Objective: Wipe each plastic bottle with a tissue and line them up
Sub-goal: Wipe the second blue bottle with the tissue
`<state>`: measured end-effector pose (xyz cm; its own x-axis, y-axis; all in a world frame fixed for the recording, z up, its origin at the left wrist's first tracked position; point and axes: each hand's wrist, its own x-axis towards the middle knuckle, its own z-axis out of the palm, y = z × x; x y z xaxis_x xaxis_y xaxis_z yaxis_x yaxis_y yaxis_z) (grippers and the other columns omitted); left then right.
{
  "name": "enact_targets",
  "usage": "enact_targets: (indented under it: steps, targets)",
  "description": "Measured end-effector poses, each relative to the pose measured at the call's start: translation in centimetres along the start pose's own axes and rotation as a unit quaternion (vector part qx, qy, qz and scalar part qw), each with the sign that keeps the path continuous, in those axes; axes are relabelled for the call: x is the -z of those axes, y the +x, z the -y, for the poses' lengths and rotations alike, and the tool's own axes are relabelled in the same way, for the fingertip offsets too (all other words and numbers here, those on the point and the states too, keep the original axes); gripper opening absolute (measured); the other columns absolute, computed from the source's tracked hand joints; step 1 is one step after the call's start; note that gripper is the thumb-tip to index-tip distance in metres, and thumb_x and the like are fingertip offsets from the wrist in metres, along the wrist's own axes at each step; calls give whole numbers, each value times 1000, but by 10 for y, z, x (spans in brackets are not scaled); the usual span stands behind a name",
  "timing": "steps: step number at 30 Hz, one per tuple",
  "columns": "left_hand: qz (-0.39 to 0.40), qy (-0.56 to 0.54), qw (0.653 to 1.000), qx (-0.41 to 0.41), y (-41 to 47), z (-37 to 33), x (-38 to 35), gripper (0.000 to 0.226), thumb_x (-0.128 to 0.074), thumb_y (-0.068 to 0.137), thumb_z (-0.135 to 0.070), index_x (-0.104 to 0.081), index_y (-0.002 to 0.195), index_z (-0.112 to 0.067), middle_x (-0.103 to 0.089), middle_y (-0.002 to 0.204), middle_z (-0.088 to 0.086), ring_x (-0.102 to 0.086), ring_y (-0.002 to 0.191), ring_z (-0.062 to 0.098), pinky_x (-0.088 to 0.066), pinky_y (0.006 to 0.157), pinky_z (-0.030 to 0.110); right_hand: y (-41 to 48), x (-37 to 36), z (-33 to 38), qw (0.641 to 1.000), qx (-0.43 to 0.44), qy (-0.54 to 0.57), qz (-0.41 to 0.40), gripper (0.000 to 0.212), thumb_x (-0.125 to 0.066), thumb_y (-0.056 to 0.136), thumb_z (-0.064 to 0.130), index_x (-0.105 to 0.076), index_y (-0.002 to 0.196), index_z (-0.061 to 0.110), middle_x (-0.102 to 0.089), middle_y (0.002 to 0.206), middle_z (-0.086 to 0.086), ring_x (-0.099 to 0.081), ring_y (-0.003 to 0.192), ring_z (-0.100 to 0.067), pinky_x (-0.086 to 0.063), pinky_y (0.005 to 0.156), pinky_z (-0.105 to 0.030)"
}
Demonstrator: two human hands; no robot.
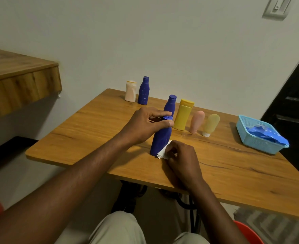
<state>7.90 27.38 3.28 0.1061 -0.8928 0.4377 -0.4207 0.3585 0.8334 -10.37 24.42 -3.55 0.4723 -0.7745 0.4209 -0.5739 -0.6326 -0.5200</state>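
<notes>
Left hand (145, 125): the forearm enters from the lower left with the wrist bent. Thumb and forefinger are curled round the neck of the near blue bottle (161, 138), just under its cap. The bottle stands base-down on the table (92, 120), leaning slightly away and to the right.

Right hand (180, 156): knuckles up, fingers curled, pinching a white tissue (162, 151) against the right side of the near blue bottle's foot. The tissue touches the tabletop.

Hidden: the right fingertips are tucked under the hand, which also covers most of the tissue. A second blue bottle (170, 103) stands directly behind the near blue bottle, its lower half masked by the left fingers.

Behind and right of the near blue bottle stand a yellow bottle (183, 114), a pink tube (197, 121) and a pale yellow tube (210, 124), the last cap-down. Far behind and to its left, a cream bottle (130, 91) stands just beside a speckled blue bottle (144, 90). Well to its right is a light blue basket (250, 138) holding a crumpled blue packet (266, 132).

Markings: the pale specks on the speckled blue bottle and the white print on the packet are too small to read.
</notes>
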Motion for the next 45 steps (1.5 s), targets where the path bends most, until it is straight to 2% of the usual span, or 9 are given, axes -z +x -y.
enact_targets:
  steps: [7,9,14,19,22,26,31,39,45]
  targets:
    - [-3,-1,1000,-5,0,1,1,41,-79,87,-33,-73,127,-24,-71,125,-9,-67,110,-1,-54,89,16,6,8,32,991,78,44,-99,7,-64,84,24,-68,89,22,-70,87,9,-65,80,-8,-56,69,-33]
    - [-1,-1,1000,-3,0,1,2,41,-79,87,-32,-72,127,-24,-70,126,-9,-66,110,-3,-52,85,11,5,3,39,993,91,8,-73,9,-69,85,20,-71,93,22,-71,91,6,-64,79,-10,-55,68,-31]
    - [8,-13,1000,5,0,0,2,43,-79,88,-31,-72,128,-21,-71,128,-8,-67,114,4,-56,90,21,-7,-9,34,995,65,-72,31,8,-67,83,25,-71,87,30,-70,93,12,-61,80,-7,-51,69,-28]
    - [8,-10,1000,3,1,1,2,43,-79,88,-31,-71,129,-21,-70,129,-7,-67,114,6,-57,91,23,-4,6,11,998,17,-6,-64,10,-72,84,20,-65,86,26,-66,97,9,-59,90,-9,-51,75,-26]
    - [2,-5,1000,0,1,2,1,42,-79,88,-30,-71,129,-21,-70,129,-7,-67,114,5,-57,92,24,9,19,16,991,73,39,-108,7,-65,86,17,-64,93,20,-66,97,7,-59,90,-9,-51,75,-22]
    - [5,-5,1000,-2,1,2,2,42,-79,88,-31,-72,128,-21,-70,129,-6,-67,113,3,-55,92,22,9,14,25,992,117,3,-55,11,-63,84,21,-63,95,20,-63,101,6,-55,90,-9,-44,72,-18]
    - [9,-17,1000,6,1,1,1,42,-79,88,-35,-72,128,-23,-70,128,-8,-67,114,5,-57,98,34,-3,0,8,995,61,-39,76,16,-70,84,13,-66,95,24,-62,104,9,-56,92,-8,-49,74,-22]
    - [3,-2,1000,6,1,0,1,42,-78,88,-32,-71,129,-23,-69,133,-6,-66,109,0,-55,91,22,12,20,10,990,120,51,-62,16,-65,87,5,-62,97,18,-63,101,4,-57,92,-12,-49,74,-25]
    - [3,-12,1000,9,1,2,1,43,-78,88,-31,-71,130,-21,-69,131,-6,-67,112,3,-57,92,24,4,10,6,997,78,9,27,14,-59,88,18,-60,100,24,-60,106,7,-55,97,-11,-51,81,-28]
